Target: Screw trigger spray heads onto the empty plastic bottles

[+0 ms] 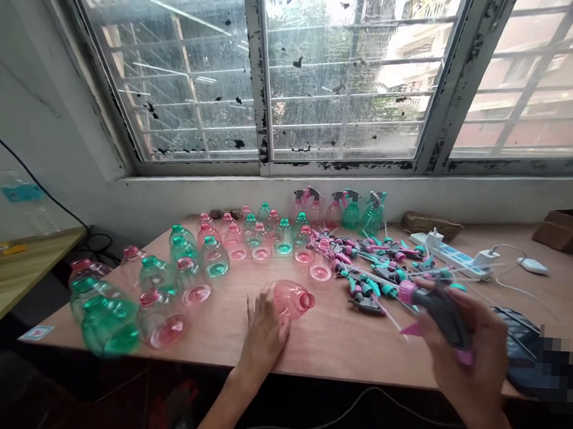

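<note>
My left hand (264, 332) rests on a clear pink plastic bottle (294, 299) that lies on its side on the wooden table (337, 339), neck pointing right; the fingers curl over its base. My right hand (471, 352) is closed around a grey and pink spray trigger head (438, 309), held just above the table at the right, its thin dip tube pointing left. Between the hands lies a pile of loose trigger heads (374, 267) in pink, teal and grey.
Several upright pink and green bottles (207, 261) crowd the table's left and middle. Assembled spray bottles (351, 211) stand by the wall under the window. A white power strip (450, 255), a mouse (532, 265), cardboard boxes (559, 229) and a dark object (520, 342) lie at right.
</note>
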Available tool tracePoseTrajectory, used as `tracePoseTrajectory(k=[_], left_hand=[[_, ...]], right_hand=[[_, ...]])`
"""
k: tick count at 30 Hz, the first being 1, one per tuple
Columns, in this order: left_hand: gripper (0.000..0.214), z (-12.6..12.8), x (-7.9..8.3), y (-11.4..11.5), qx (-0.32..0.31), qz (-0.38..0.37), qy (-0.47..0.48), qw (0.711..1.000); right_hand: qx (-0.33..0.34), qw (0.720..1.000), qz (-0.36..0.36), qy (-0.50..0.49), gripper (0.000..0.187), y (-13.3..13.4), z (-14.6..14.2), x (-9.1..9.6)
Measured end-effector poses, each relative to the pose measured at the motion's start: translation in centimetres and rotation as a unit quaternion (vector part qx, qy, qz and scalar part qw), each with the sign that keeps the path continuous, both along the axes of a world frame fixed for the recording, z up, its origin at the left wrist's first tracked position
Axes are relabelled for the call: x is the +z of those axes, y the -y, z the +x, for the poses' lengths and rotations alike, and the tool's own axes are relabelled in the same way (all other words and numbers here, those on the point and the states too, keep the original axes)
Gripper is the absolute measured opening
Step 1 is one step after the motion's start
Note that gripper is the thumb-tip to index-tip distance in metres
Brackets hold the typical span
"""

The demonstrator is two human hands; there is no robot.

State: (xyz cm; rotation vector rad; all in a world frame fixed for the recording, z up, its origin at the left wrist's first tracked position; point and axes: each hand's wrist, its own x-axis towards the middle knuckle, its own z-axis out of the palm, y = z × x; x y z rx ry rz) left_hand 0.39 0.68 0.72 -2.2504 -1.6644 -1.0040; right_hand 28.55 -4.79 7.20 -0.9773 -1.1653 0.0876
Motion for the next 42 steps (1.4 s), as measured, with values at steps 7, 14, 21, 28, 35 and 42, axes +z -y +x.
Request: tracePoseTrajectory(k=[7, 14, 21, 28, 35, 42], left_hand=[[0.071, -0.3, 0.1, -0.1, -0.002, -0.004, -0.025, 1.000], [0.071, -0.1, 0.7, 0.1, -0.007, -0.007, -0.021, 1.000], [0.069, -0.2, 0.7, 0.2, -0.061, -0.016, -0.024, 0.998], [0.081, 0.2, 0.9, 0.7, -0.075, -0.059, 0.063, 0.993], [0.086, 0.2, 0.5, 0.6, -0.236, -0.196, 0.317, 0.897], [0.080, 0.3, 0.9, 1.1, -0.222, -0.165, 0.279, 0.919]], right_hand=[[0.009, 0.991, -0.004, -0.131, 0.039, 0.6, -0.2, -0.1], [0.105, 0.991, -0.057, -0.060, 0.034, -0.8, -0.8, -2.2], [0.286, 0.931, -0.228, -0.008, 0.043, -4.0, -2.1, -6.0], [0.307, 0.908, -0.287, 0.006, 0.038, -3.7, -2.3, -5.9], [0.249, 0.911, -0.330, 0.018, 0.029, -3.3, -1.9, -5.6], [0.338, 0.874, -0.344, -0.062, 0.051, -3.2, -2.2, -4.7]])
